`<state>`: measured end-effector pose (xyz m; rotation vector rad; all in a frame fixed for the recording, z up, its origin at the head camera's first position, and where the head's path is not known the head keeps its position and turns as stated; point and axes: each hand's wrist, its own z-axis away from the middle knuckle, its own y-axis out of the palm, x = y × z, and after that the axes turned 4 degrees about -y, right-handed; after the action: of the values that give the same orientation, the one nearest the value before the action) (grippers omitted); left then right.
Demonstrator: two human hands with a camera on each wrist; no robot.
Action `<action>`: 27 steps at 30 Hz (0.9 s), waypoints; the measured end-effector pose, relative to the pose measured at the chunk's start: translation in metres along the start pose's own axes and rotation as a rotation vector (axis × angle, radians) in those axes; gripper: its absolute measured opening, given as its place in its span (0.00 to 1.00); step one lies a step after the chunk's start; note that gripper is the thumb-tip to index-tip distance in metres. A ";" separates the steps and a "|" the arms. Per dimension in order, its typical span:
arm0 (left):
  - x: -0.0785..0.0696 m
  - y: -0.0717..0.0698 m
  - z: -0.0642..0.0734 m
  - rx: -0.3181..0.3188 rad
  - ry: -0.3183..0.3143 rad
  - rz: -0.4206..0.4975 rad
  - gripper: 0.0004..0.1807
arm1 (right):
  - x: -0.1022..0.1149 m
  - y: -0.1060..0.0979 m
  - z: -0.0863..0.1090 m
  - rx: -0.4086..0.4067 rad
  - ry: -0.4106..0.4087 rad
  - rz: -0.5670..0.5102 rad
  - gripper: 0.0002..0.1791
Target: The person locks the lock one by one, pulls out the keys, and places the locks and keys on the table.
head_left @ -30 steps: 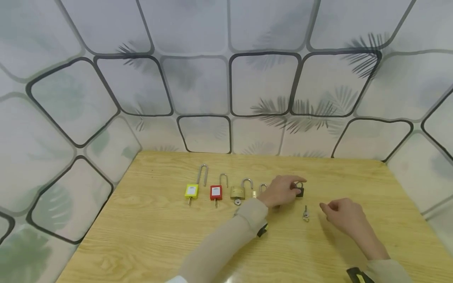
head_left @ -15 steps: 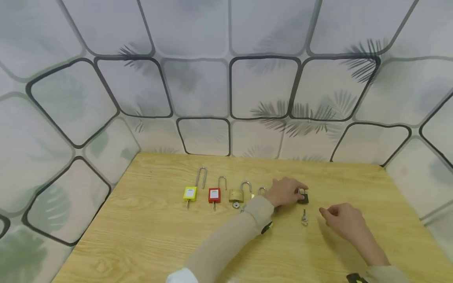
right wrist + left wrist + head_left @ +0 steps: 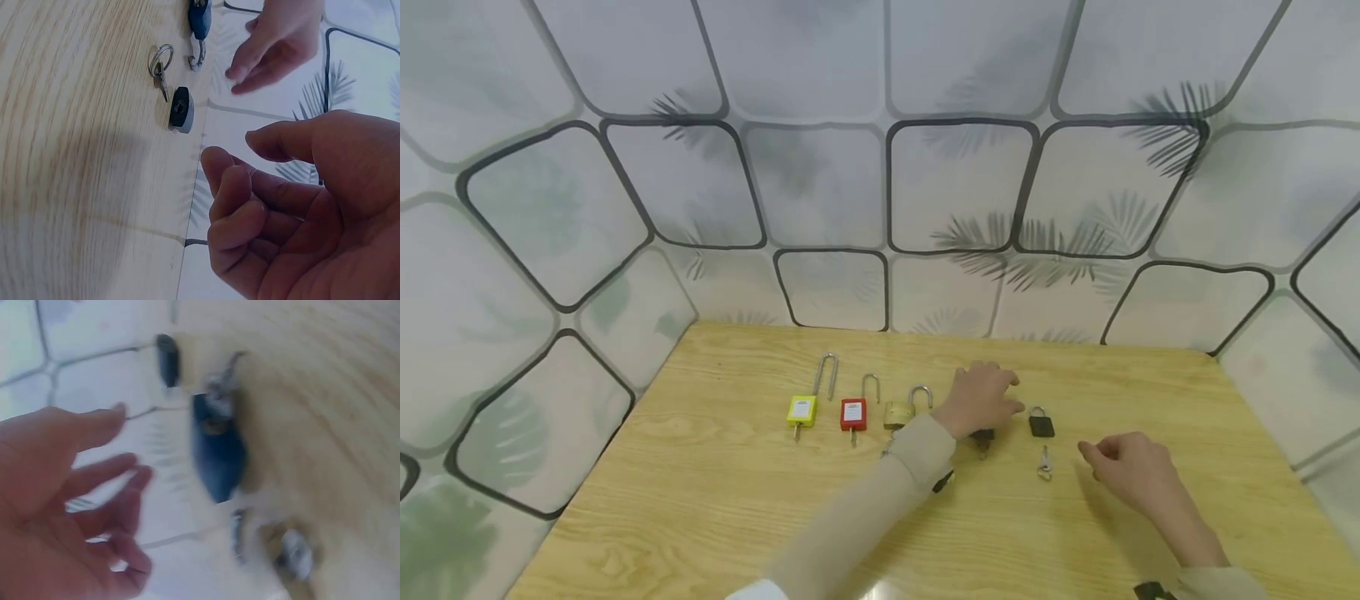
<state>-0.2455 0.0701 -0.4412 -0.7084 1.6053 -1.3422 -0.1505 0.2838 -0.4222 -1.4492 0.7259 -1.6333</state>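
Note:
A small black padlock (image 3: 1041, 427) lies on the table, its silver shackle pointing away. My left hand (image 3: 981, 400) hovers just left of it, fingers loosely spread, holding nothing. Beneath that hand a second dark padlock (image 3: 982, 435) is partly hidden; the left wrist view shows this dark padlock (image 3: 217, 447) with a key in it, blurred. On the table in front of the small black padlock lies a key on a ring (image 3: 1045, 463). My right hand (image 3: 1135, 471) stays to the right of the key, fingers loosely curled; in the right wrist view this right hand (image 3: 300, 200) holds nothing.
Further left lie a brass padlock (image 3: 898, 414), a red padlock (image 3: 853, 414) and a yellow padlock (image 3: 802, 410), their shackles raised. Keys stick out of the red and yellow ones. Patterned panels (image 3: 947, 287) rise behind the wooden table (image 3: 700, 492).
My left hand has let go of the small black padlock, which now lies flat, and has moved left from it. The right hand stays nearly still.

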 end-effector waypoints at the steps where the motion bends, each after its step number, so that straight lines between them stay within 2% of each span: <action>1: 0.001 -0.003 0.004 0.002 0.004 -0.019 0.21 | -0.001 0.000 0.000 0.002 0.002 0.001 0.23; 6: 0.001 -0.009 0.021 0.036 0.019 -0.110 0.15 | -0.002 -0.002 0.002 0.002 0.005 0.014 0.24; 12: 0.006 -0.003 0.032 0.047 -0.030 -0.209 0.17 | -0.002 0.001 0.002 0.010 0.002 0.011 0.23; 16: 0.010 0.006 0.034 0.045 -0.049 -0.193 0.19 | -0.004 0.003 0.003 0.011 0.000 0.017 0.23; 20: 0.007 0.010 0.035 0.030 -0.066 -0.188 0.20 | -0.005 0.004 0.001 0.008 -0.008 0.026 0.23; 24: 0.004 0.010 0.034 0.025 -0.046 -0.175 0.14 | -0.005 0.006 0.001 0.010 -0.008 0.019 0.23; 27: 0.005 0.008 0.034 0.046 -0.048 -0.080 0.13 | -0.004 0.007 0.000 0.014 -0.010 0.012 0.23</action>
<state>-0.2163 0.0531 -0.4504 -0.7783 1.5173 -1.4045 -0.1490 0.2838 -0.4303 -1.4392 0.7157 -1.6179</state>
